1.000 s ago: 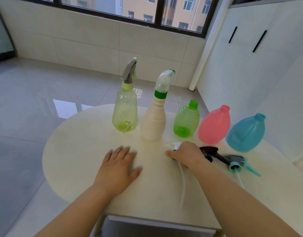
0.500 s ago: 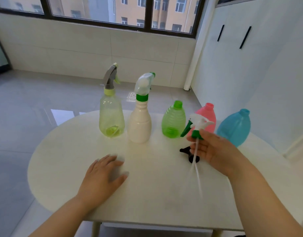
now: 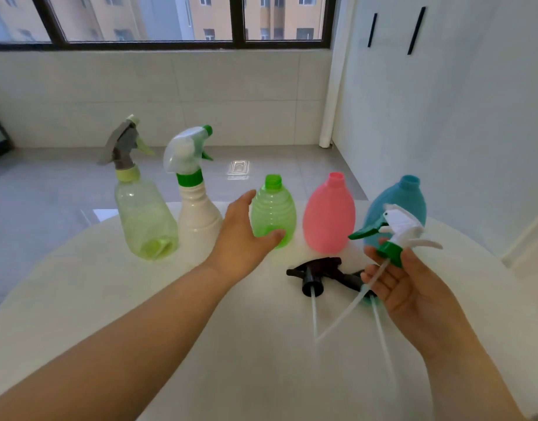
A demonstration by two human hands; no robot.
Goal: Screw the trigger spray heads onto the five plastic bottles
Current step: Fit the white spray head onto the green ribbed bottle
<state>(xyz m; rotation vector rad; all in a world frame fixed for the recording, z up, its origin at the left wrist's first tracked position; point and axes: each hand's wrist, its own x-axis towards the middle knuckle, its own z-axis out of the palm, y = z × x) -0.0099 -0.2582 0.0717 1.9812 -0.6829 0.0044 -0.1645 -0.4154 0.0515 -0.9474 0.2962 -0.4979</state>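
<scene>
Ribbed translucent green bottle [image 3: 272,212] beside spread-open left grip [image 3: 241,238]; right grip [image 3: 413,288] tight around white-and-green trigger head [image 3: 396,229].

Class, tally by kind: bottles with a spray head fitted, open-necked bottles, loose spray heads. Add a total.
Bottles with a head fitted: 2 (clear bottle, white bottle)
Open-necked bottles: 3 (green bottle, pink bottle, blue bottle)
Loose spray heads: 3 (white head, black head, partly hidden head)
Total: 8
</scene>
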